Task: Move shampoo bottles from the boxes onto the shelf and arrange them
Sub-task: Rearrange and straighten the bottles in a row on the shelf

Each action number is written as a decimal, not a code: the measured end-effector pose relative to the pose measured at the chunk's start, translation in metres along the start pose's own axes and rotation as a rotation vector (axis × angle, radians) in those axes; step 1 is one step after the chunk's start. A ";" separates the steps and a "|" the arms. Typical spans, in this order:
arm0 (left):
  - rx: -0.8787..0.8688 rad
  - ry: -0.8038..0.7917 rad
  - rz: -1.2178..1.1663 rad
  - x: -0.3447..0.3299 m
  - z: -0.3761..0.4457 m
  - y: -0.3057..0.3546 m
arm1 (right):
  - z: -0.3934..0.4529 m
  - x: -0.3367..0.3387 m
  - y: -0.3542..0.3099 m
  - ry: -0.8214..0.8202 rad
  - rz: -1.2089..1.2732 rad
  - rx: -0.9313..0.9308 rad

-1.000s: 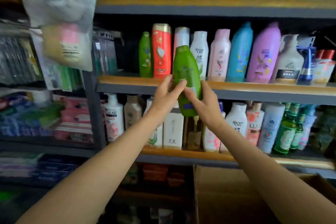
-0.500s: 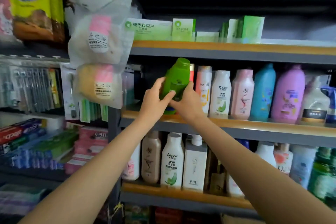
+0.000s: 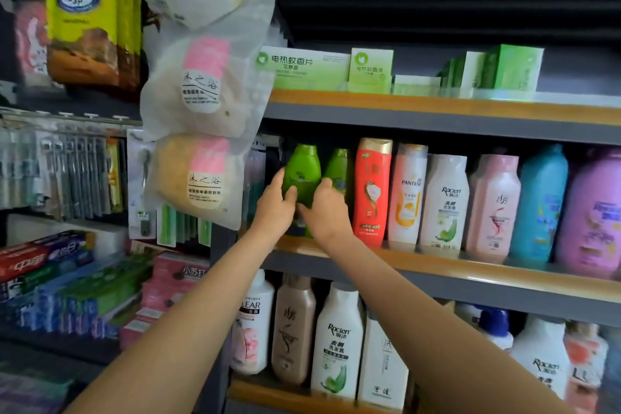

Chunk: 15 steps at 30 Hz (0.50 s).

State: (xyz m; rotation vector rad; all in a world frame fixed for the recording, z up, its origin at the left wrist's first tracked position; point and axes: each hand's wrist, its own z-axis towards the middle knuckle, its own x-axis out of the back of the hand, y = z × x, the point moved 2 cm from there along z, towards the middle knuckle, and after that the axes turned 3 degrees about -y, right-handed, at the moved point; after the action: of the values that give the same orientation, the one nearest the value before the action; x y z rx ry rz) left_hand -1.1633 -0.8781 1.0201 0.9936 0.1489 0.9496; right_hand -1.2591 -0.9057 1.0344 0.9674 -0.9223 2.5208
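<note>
A green shampoo bottle [image 3: 302, 171] stands upright at the left end of the middle shelf [image 3: 437, 265]. My left hand [image 3: 274, 208] grips its left side, thumb across the front. My right hand [image 3: 324, 212] holds its lower right side. Just right of it stands a second green bottle [image 3: 339, 168], then a red bottle [image 3: 372, 191], a Pantene bottle [image 3: 407, 195], a white Rocien bottle [image 3: 445, 202], a pink bottle [image 3: 494, 205], a blue bottle [image 3: 541, 202] and a purple bottle [image 3: 594, 212]. The held bottle's base is hidden behind my hands.
Bagged sponges [image 3: 201, 87] hang close to the left of the shelf opening. The top shelf [image 3: 437, 104] carries green cartons [image 3: 302, 67]. The lower shelf holds more bottles [image 3: 337, 343]. Toothpaste boxes [image 3: 50, 259] and hanging razors [image 3: 60, 171] fill the left rack.
The green bottle went from tilted in front of the shelf to upright on the middle shelf's left end, beside the other green bottle. Both hands followed it, and the view moved closer.
</note>
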 end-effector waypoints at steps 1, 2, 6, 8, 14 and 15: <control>0.008 0.000 -0.008 0.000 0.002 -0.002 | 0.002 -0.003 0.000 -0.012 -0.011 -0.007; 0.008 -0.004 -0.003 0.000 0.002 -0.004 | 0.003 -0.006 0.000 -0.025 -0.025 -0.020; 0.008 -0.027 0.102 -0.003 0.005 -0.010 | 0.006 -0.012 0.005 -0.050 -0.085 -0.075; 0.013 -0.020 0.186 -0.002 0.007 -0.011 | 0.007 -0.015 0.009 -0.073 -0.099 -0.090; 0.060 0.004 0.447 0.003 0.002 -0.016 | 0.009 -0.016 0.016 -0.067 -0.034 -0.107; 0.070 0.002 0.448 0.002 0.002 -0.015 | 0.008 -0.018 0.014 -0.057 -0.033 -0.096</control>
State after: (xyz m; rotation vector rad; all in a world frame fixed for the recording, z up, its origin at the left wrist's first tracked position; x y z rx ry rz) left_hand -1.1521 -0.8810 1.0100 1.1147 -0.0436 1.3605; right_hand -1.2487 -0.9228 1.0207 1.0204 -1.0254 2.4096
